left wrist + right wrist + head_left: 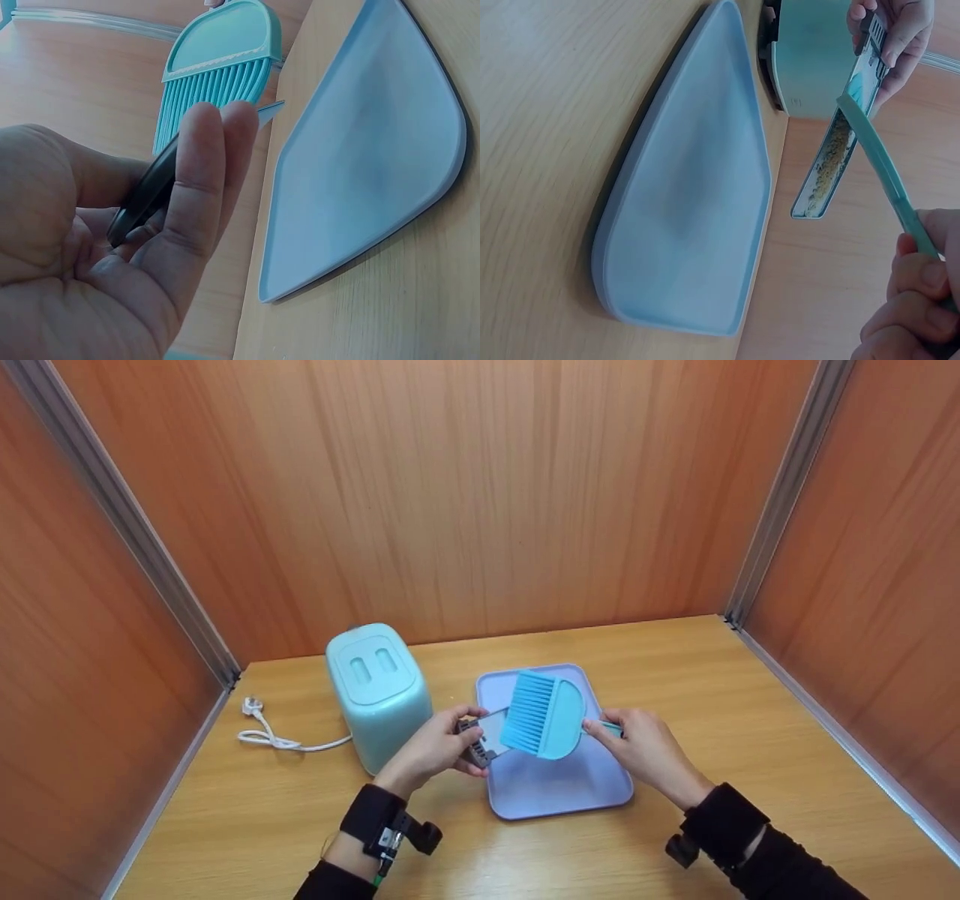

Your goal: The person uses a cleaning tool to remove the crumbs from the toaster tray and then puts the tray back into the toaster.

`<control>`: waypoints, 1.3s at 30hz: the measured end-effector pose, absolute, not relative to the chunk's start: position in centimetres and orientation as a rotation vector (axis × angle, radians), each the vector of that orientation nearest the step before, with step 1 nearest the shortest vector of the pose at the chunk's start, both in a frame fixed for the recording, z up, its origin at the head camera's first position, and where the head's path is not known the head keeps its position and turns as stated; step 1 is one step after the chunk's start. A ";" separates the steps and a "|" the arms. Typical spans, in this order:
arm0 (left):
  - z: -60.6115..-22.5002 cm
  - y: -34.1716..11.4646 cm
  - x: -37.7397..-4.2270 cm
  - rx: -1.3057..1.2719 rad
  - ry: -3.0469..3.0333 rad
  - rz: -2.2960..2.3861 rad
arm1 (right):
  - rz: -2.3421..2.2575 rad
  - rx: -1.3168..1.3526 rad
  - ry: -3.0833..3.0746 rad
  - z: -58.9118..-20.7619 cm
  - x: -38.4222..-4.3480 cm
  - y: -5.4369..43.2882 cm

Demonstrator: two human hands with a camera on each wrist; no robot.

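Note:
My left hand [441,741] grips the grey slotted end of a flat metal crumb tray [493,730], thumb on top. Yellow-brown crumbs [829,166] lie along the crumb tray in the right wrist view. My right hand [643,744] holds a turquoise brush [564,723] by its narrow handle, fingers curled round it. The brush's bristles [528,712] reach over the crumb tray and hide part of it in the head view; whether they touch it I cannot tell. Both are held above a lavender serving tray [559,793] on the table.
A mint-green appliance [390,731] with two oblong recesses on top stands left of the serving tray. Its white cord and plug [279,742] lie on the table at the left. Wood-grain panels [480,510] enclose the back and both sides.

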State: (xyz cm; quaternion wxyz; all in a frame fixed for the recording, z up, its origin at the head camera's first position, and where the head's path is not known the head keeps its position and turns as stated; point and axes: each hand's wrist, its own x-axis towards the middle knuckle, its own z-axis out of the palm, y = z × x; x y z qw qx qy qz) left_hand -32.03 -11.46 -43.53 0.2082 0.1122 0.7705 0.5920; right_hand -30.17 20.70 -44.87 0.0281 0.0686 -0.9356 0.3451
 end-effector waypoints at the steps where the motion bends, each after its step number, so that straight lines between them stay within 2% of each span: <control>1: -43.5 -11.5 -32.0 0.308 2.147 1.644 | 1.054 0.217 -2.886 -44.9 -30.2 20.8; 39: -43.8 -11.4 -32.0 0.290 2.272 1.556 | 0.735 0.188 -2.855 -45.7 -29.9 23.5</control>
